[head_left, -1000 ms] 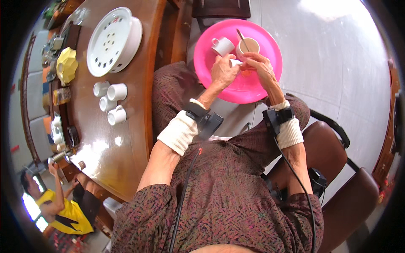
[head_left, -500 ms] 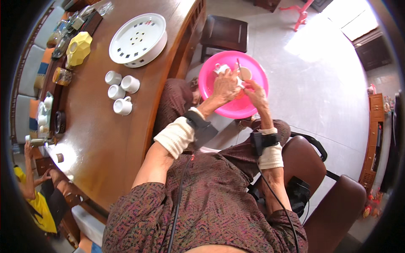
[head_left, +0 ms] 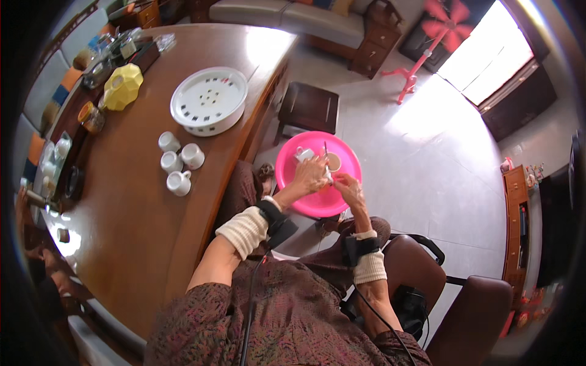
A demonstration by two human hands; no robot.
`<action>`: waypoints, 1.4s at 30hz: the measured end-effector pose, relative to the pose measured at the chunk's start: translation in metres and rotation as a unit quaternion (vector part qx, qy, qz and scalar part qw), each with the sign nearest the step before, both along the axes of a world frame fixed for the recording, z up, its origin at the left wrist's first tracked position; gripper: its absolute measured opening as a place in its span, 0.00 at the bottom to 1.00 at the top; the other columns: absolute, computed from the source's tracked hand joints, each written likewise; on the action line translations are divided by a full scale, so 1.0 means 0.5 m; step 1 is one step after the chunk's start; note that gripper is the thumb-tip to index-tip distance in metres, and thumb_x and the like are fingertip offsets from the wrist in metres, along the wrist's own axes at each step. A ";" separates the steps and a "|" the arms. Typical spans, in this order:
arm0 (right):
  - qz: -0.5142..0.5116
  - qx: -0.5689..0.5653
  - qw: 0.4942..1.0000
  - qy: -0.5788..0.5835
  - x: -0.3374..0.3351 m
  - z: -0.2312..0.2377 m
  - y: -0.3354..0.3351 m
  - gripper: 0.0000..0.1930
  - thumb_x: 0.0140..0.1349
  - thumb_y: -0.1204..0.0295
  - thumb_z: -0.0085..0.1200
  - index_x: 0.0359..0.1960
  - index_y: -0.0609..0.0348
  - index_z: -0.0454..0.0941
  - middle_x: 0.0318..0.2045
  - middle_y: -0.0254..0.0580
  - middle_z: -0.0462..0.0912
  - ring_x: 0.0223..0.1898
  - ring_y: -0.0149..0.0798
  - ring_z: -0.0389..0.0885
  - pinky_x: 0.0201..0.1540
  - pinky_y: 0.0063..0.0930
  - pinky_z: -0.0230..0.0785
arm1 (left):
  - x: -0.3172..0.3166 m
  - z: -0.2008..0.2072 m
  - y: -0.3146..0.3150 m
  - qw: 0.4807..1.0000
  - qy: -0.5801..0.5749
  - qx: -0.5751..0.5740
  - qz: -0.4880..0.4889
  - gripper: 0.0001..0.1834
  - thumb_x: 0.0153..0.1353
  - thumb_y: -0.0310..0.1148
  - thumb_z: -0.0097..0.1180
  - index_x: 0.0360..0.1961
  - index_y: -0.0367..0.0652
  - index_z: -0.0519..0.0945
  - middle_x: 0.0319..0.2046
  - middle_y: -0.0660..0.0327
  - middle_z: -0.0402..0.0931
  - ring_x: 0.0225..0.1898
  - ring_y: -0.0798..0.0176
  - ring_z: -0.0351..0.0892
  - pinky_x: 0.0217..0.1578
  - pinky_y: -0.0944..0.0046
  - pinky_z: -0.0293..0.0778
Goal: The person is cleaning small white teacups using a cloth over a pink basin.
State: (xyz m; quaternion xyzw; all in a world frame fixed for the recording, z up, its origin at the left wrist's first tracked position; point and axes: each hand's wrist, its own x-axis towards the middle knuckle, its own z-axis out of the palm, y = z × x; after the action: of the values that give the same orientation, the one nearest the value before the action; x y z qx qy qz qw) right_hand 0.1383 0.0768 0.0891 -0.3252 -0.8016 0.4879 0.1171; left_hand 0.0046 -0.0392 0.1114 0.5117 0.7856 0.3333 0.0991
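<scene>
Over a round pink basin [head_left: 287, 195] in front of my knees, both my hands work close together. My left hand [head_left: 310, 175] has its fingers curled on a small white piece [head_left: 329, 175], whose kind I cannot make out. From the other side, the fingertips of my right hand [head_left: 350, 190] pinch at the same piece. Inside the basin, a white cup [head_left: 303, 155] lies near my left hand. A round vessel with a beige inside [head_left: 334, 162] sits beyond my fingers, and a thin dark stick [head_left: 326, 148] rises beside it. My left fingers partly hide these things.
On the wooden table [head_left: 134, 244] to my left stand several white mugs [head_left: 171, 161], a round white tray [head_left: 210, 97] and a yellow faceted object [head_left: 122, 87]. A dark stool [head_left: 309, 108] is beyond the basin. Brown chairs [head_left: 412, 265] are at my right; a pink fan [head_left: 445, 27] stands far off.
My view has tilted up, so the basin and table appear lower and the whole fan shows. Both hands stay together over the basin, on the small white piece.
</scene>
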 end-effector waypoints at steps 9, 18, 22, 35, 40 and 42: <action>-0.018 0.054 0.998 0.037 -0.012 -0.004 -0.020 0.16 0.53 0.62 0.56 0.39 0.57 0.79 0.32 0.47 0.81 0.34 0.38 0.81 0.36 0.29 0.72 | -0.016 0.000 -0.018 0.995 -0.080 0.060 0.014 0.23 0.42 0.39 0.61 0.39 0.39 0.72 0.34 0.48 0.74 0.38 0.44 0.75 0.39 0.53 0.70; 0.021 -0.022 0.998 0.058 0.006 0.056 -0.039 0.18 0.53 0.62 0.55 0.42 0.59 0.78 0.32 0.45 0.82 0.34 0.35 0.81 0.38 0.27 0.70 | -0.011 0.015 -0.026 0.984 -0.161 0.065 -0.026 0.23 0.41 0.39 0.60 0.38 0.39 0.72 0.32 0.48 0.75 0.36 0.45 0.76 0.38 0.53 0.71; 0.023 0.004 0.999 0.046 -0.015 0.029 -0.053 0.17 0.54 0.62 0.55 0.41 0.59 0.78 0.31 0.45 0.82 0.35 0.34 0.80 0.38 0.27 0.70 | -0.033 0.024 -0.054 0.998 -0.030 0.048 -0.033 0.24 0.44 0.40 0.60 0.42 0.40 0.72 0.36 0.49 0.75 0.41 0.46 0.73 0.44 0.51 0.67; 0.185 -0.002 0.980 0.074 -0.166 0.226 -0.193 0.17 0.57 0.72 0.50 0.47 0.66 0.72 0.34 0.42 0.79 0.37 0.30 0.76 0.38 0.21 0.70 | -0.158 0.273 -0.254 0.973 0.042 0.168 0.155 0.23 0.43 0.40 0.60 0.40 0.39 0.74 0.37 0.48 0.74 0.40 0.48 0.74 0.43 0.57 0.70; 0.237 0.058 0.966 0.079 -0.230 0.242 -0.281 0.19 0.51 0.68 0.52 0.45 0.62 0.74 0.34 0.50 0.80 0.36 0.42 0.79 0.43 0.32 0.70 | -0.256 0.301 -0.453 0.908 0.182 0.245 0.287 0.23 0.42 0.36 0.64 0.41 0.42 0.76 0.35 0.49 0.74 0.37 0.49 0.75 0.39 0.54 0.72; 0.256 0.093 0.958 0.090 -0.240 0.254 -0.295 0.19 0.50 0.68 0.51 0.44 0.62 0.74 0.34 0.53 0.80 0.37 0.47 0.79 0.44 0.34 0.70 | -0.284 0.310 -0.534 0.891 0.184 0.218 0.352 0.22 0.43 0.36 0.63 0.42 0.42 0.76 0.35 0.48 0.74 0.37 0.49 0.75 0.39 0.55 0.72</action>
State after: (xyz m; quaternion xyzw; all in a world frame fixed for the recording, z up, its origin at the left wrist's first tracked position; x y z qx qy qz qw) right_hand 0.0182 -0.0705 0.2160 -0.0518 -0.8860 0.4519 0.0898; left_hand -0.1373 -0.3060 0.2665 0.2626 0.8262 0.4086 -0.2854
